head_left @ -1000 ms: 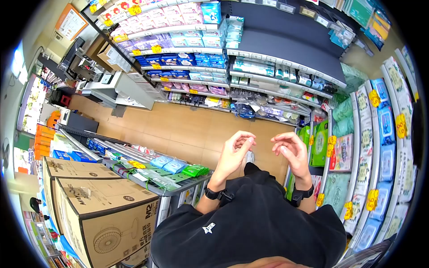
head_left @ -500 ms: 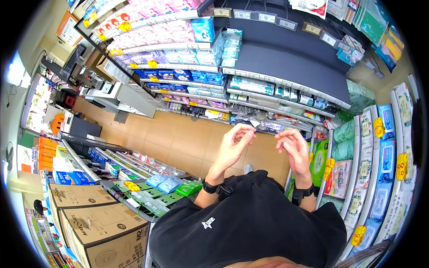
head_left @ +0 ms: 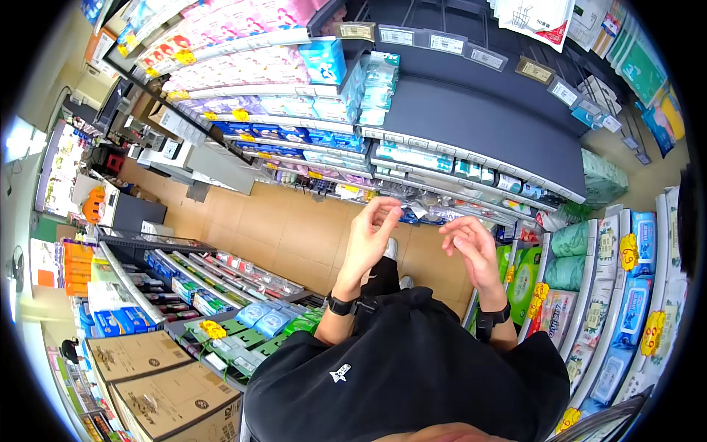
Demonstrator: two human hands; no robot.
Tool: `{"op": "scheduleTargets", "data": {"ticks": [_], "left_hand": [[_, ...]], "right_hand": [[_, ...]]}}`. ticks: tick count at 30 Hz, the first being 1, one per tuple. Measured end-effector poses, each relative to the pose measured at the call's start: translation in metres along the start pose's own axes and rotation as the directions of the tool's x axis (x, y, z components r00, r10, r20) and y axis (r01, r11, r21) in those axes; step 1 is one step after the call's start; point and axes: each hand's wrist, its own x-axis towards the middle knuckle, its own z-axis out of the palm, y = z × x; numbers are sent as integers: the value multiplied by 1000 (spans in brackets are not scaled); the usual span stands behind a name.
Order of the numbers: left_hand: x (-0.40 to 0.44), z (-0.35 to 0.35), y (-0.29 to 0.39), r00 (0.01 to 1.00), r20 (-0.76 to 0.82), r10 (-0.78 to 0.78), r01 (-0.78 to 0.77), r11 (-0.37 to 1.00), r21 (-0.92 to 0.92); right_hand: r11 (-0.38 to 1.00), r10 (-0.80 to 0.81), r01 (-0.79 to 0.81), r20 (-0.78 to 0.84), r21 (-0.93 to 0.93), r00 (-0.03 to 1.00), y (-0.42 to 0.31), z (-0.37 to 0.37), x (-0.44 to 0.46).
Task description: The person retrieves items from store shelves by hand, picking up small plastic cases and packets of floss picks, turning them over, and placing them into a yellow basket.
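My left hand (head_left: pixel 374 230) is raised in front of my body, its fingers loosely curled and apart from the thumb, with nothing in it. Level with it on the right, my right hand (head_left: pixel 475 249) hangs in the air, fingers bent and spread, also bare. A gap separates the two hands, and neither touches any goods. Beyond them stands a dark shelf unit (head_left: pixel 479 118) with packs on its lower tiers. Nearest to my right hand are green packs (head_left: pixel 524 283) on the right-hand shelf.
Cardboard boxes (head_left: pixel 173 398) are stacked at the lower left beside a low shelf with blue wipe packs (head_left: pixel 272 321). Wet-wipe packs (head_left: pixel 631 309) line the right side. Tan floor tiles (head_left: pixel 280 236) run down the aisle toward a counter (head_left: pixel 213 168).
The shelves ahead appear nearer, and a white shoe now shows forward under my left hand. Both hands stay raised and bare, the left slightly further left.
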Motion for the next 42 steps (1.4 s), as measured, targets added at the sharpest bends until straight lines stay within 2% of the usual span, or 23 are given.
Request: {"op": "scheduleTargets", "data": {"ticks": [1,4,5,7,9,11,12,13,15,16,17,19,21,23,25,27,29,31,32,35,42], "left_hand": [[13,1,-3,1000,7,-2,2,1000,-1],[53,2,-14,971,-171,165,-129,971,204],[69,0,-19,972,-164,168,-134,970,201],[97,0,-15,939,-189,287,-219,924,314],[135,-3,-16,943,-175,283,-219,923,317],[170,-5,-30,900,-138,414,-312,832,458],[182,-5,-29,938,-105,330,-255,863,435],[197,-5,-34,937,-98,334,-263,863,431],[227,-2,-54,907,-60,417,-314,763,564],[239,-1,-59,919,-46,392,-301,770,563],[250,0,-65,920,-40,389,-302,772,559],[275,-1,-77,882,-23,470,-353,693,629],[300,-2,-88,886,-11,464,-356,695,625],[325,-3,-97,853,3,521,-374,609,700],[349,-2,-101,880,30,475,-351,606,714],[374,0,-108,834,39,550,-379,521,764],[395,1,-109,866,53,497,-349,525,776],[414,2,-114,789,39,613,-356,405,842],[422,3,-116,830,55,555,-328,406,853],[432,6,-121,831,15,555,-298,424,855],[432,6,-126,861,30,507,-256,382,888]], "right_hand": [[1000,4,-4,-1,7,1000,1,-2,7],[999,-23,23,-30,23,999,1,-6,28],[999,-27,28,-36,20,999,1,-5,36],[998,-57,56,-73,-17,996,-1,-5,49],[997,-69,66,-92,-43,993,-1,-4,69],[996,-71,66,-104,-54,992,2,-2,82],[999,-45,42,-108,-28,993,3,-3,89],[1000,-20,20,-112,-4,993,3,-3,96],[999,11,-6,-119,45,993,3,0,109],[995,44,-33,-114,99,993,3,2,115],[995,45,-34,-122,98,992,4,4,120],[998,59,-55,-97,43,994,7,7,132],[998,63,-60,-96,36,993,14,8,142],[997,68,-66,-96,29,993,20,10,150],[997,79,-76,-118,22,990,26,12,155],[996,84,-81,-131,23,988,30,14,157],[996,87,-84,-143,24,986,32,15,157],[995,92,-88,-170,36,981,34,14,155],[996,90,-85,-177,37,980,36,13,154],[995,94,-85,-195,54,976,38,7,154],[994,108,-103,-243,33,964,32,1,158]]}}
